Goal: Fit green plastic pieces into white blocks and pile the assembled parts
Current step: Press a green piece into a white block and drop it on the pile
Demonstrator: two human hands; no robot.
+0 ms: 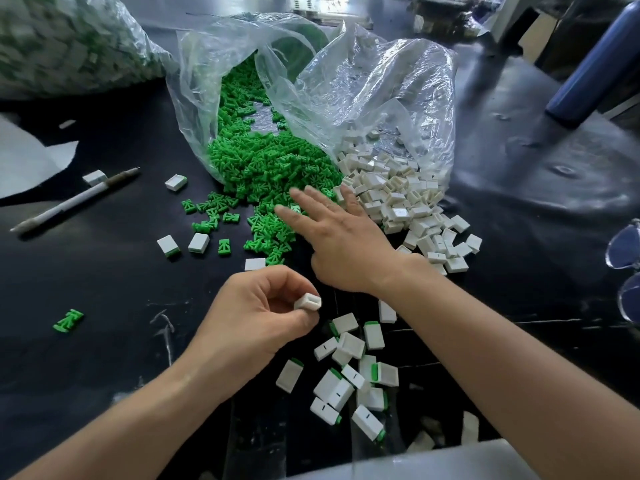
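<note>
Head view, the only one supplied: a black worktable carries a crumpled clear plastic bag lying open toward the person. A heap of small green plastic pieces spills from its left side and a heap of hollow white rectangular blocks from its right. The left hand, near centre, pinches a single white block between thumb and curled fingers, with the block's open end facing up and right. It is held just above the table and no green piece is seen in it. The right hand reaches farther out, fingers straight and spread over the near edge of the green heap, gripping nothing; whether the fingertips touch the pieces cannot be told. The loose pile of assembled white-and-green parts lies near the person, under the right forearm. A few single blocks and green pieces lie scattered left of the heaps, and one stray green piece lies well apart at near left. A white pen lies slantwise at left, beside a sheet of white paper. A second, filled plastic bag sits at far left, blurred. A dark blue cylinder leans at far right, and a pair of spectacles lies at the right edge.
</note>
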